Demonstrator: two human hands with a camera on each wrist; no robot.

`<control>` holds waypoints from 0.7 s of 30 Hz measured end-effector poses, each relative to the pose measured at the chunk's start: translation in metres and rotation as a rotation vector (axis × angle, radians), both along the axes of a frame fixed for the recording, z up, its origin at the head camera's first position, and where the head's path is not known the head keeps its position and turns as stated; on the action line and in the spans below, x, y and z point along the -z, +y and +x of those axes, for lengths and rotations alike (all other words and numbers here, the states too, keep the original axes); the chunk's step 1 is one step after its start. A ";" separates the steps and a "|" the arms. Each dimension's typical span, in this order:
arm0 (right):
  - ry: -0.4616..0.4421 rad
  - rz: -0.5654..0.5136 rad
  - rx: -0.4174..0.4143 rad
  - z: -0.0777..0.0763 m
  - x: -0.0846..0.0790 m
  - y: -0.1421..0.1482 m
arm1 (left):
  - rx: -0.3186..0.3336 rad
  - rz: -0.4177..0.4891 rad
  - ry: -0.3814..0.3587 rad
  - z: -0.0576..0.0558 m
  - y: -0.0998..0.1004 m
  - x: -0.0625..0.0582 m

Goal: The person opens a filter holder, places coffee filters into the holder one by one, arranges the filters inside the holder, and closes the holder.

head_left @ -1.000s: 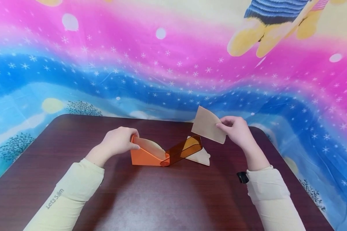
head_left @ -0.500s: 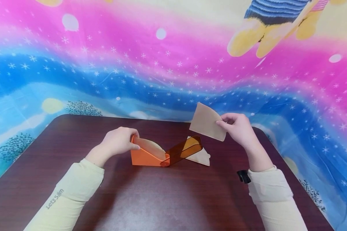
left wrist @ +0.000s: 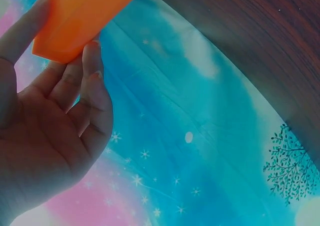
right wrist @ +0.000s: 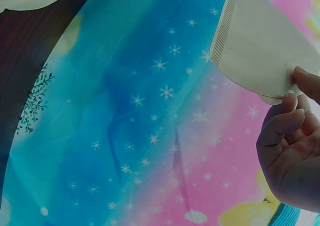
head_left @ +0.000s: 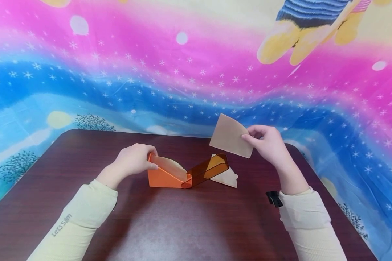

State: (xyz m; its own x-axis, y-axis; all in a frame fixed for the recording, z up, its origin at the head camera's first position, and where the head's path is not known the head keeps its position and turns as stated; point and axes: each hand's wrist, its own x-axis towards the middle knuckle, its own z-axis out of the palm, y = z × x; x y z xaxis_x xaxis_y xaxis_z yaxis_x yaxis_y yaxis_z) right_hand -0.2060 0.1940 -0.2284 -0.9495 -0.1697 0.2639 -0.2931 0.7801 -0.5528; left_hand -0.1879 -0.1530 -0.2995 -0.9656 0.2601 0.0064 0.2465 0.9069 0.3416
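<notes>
The left hand [head_left: 134, 158] grips the tall end of the orange box [head_left: 163, 179], thumb on one side and fingers bent against the other, as the left wrist view also shows. Up and to the right of the box, the right hand [head_left: 266, 143] pinches a beige filter [head_left: 232, 138] by its edge between thumb and fingers, close to a small tab; the remaining fingers are loosely bent beneath it. The filter is in the air, apart from the box, and its crimped seam shows in the right wrist view. On the left sleeve [head_left: 85, 206], nearer the viewer than the box, dark letters begin "Lets"; the rest of the word is hard to make out. Inside the box stands more filter paper [head_left: 171, 167], its curved edge rising above the sloping side. A clear amber lid [head_left: 210, 169] is hinged at the box's low right end and tilts up and away. Right of the box, pale paper [head_left: 228, 178] lies on the dark table [head_left: 183, 228], partly seen through the lid; I cannot tell how many pieces.
</notes>
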 end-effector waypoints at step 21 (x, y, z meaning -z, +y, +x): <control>-0.005 -0.043 -0.051 0.006 -0.002 -0.026 | 0.003 0.002 0.000 -0.001 0.000 0.001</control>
State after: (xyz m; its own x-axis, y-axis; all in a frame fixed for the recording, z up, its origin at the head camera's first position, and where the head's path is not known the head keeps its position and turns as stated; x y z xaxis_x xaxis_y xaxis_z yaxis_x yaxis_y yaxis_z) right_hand -0.1999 0.1681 -0.2259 -0.9413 -0.2068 0.2669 -0.3290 0.7396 -0.5872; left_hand -0.1891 -0.1533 -0.3006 -0.9649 0.2626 0.0065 0.2488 0.9057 0.3432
